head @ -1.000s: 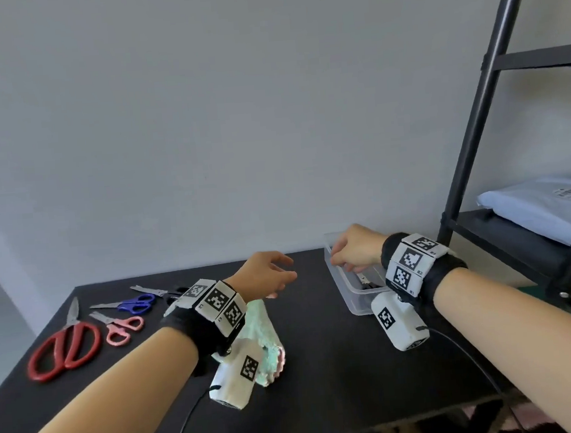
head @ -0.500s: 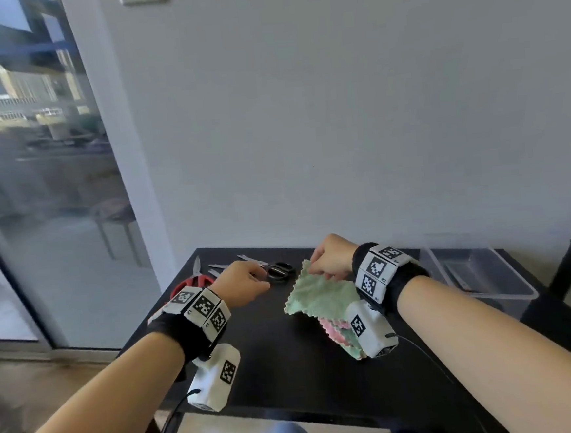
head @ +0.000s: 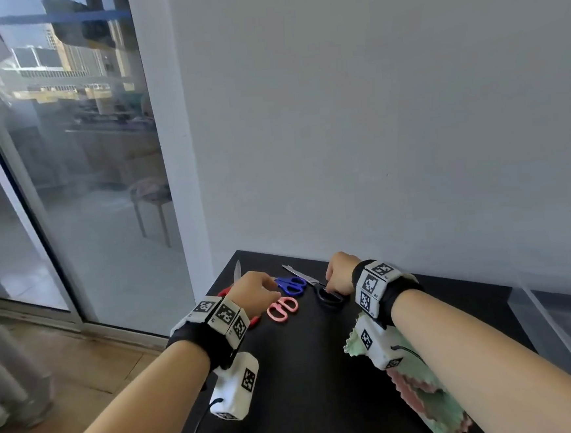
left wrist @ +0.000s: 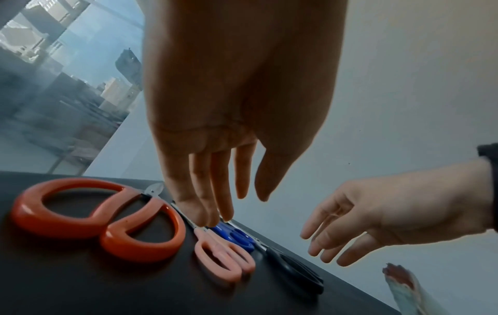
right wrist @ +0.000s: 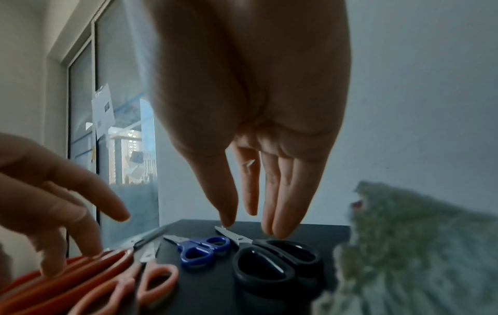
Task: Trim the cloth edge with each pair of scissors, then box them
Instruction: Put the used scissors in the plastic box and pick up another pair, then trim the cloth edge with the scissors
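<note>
Black-handled scissors are what I'm going for: my right hand hangs just above them with fingers straight, narrowly spread and holding nothing. I judge this the picking-up step for one pair, with no cutting begun on it.

Taking those black scissors as my mark, the blue scissors lie just to their left, the pink scissors left and a little nearer me, and the large red scissors furthest left. My left hand hovers over the pink and blue pairs, fingers relaxed, pointing down and empty.

The cloth, green with pink showing beneath, sits on the near side of the black scissors, under my right forearm. The clear box stands well to their right.

Next I'd need to thread thumb and fingers through the black loops, lift, and have my left hand take up the cloth edge.

Everything rests on a black table; behind the scissors is a plain grey wall, and off to their left a glass door.
</note>
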Tool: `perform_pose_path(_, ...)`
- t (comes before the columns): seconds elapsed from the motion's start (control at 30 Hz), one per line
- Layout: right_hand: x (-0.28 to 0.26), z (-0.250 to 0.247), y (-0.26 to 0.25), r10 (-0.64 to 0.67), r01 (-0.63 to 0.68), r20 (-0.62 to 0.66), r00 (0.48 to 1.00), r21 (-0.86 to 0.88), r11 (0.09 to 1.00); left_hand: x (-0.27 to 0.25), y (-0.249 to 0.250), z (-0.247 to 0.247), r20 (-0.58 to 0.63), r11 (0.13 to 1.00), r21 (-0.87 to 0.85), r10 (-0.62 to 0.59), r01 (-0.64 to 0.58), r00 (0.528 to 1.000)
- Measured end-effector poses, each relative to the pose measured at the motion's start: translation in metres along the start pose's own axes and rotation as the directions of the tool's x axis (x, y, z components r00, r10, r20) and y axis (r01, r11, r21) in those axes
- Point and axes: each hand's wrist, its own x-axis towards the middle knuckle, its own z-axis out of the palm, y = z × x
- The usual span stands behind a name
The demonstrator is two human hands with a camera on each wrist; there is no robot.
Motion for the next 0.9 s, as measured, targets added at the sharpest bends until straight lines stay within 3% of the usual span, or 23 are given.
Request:
perform_pose_path(0.33,0.034,0.014,-0.005,0.026,-0.017,0.038,0.999,-0.234,0.972,0.027,-0.007,0.012,0.071,0.993,-0.119,0.007,0.002,0.997)
perform_pose_path(0.6,0.034,0.012,-0.009,0.014,-0.009,0.016,1.000,-0.248,0.969,0.029,-0.002,0.014,0.115,0.988,-0.155,0.012,0.006,0.993)
perform_pose_path(0.9,0.008,-0.004,-0.019,0.026,-0.022,0.029,0.999,-0.120,0.993,0.019,0.006,0.008,0.163,0.981,-0.189,-0.001,0.033,0.987)
